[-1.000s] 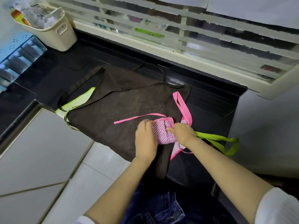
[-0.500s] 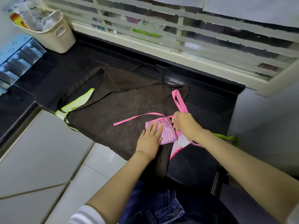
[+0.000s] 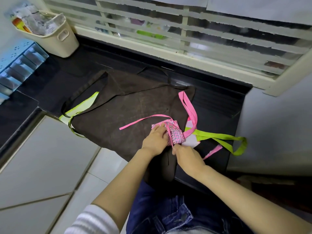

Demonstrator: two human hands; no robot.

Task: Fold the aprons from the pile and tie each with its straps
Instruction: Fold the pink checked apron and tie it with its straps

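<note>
A small folded pink checked apron (image 3: 176, 135) lies on top of a spread dark brown apron (image 3: 121, 114) on the black counter. My left hand (image 3: 156, 140) presses flat on the bundle's left side. My right hand (image 3: 186, 155) pinches a pink strap (image 3: 169, 135) that runs across the bundle toward me. Another pink strap (image 3: 143, 119) trails left, and a wide pink loop (image 3: 190, 107) lies to the right. Lime green straps (image 3: 224, 139) of a third apron stick out at the right, and its lime edge (image 3: 79, 107) shows at the left.
A cream basket (image 3: 55, 39) with papers stands at the back left beside a blue drawer unit (image 3: 18, 65). A louvred window (image 3: 185, 36) runs along the back. The counter's front edge drops to a tiled floor (image 3: 42, 166). A grey wall (image 3: 273, 129) bounds the right.
My right hand has come from the far side of the bundle to its near side, drawing the pink strap over the top. My left hand stays on the bundle.
</note>
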